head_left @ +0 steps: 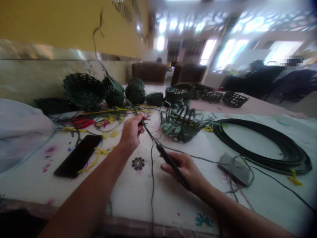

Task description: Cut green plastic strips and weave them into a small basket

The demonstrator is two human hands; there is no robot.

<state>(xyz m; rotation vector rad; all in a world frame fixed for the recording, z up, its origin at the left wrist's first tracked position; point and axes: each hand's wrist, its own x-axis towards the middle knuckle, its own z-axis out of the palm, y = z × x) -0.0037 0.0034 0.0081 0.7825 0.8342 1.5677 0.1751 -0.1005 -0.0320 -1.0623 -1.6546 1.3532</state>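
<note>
My left hand (132, 130) is closed in a pinch on a long dark green strip (116, 87) that rises up and to the left past the baskets. My right hand (184, 170) is wrapped round a slim black tool (170, 162) whose tip meets the strip just below my left hand. A thin cord (152, 185) hangs from the tool towards the table's near edge. A half-woven green basket (179, 124) with loose strip ends stands just beyond both hands.
Several finished green baskets (84, 89) line the far side of the white cloth. A black phone (79, 155) lies at the left, a coil of green strip (262, 145) at the right, a grey box (234, 168) beside it. People sit far right.
</note>
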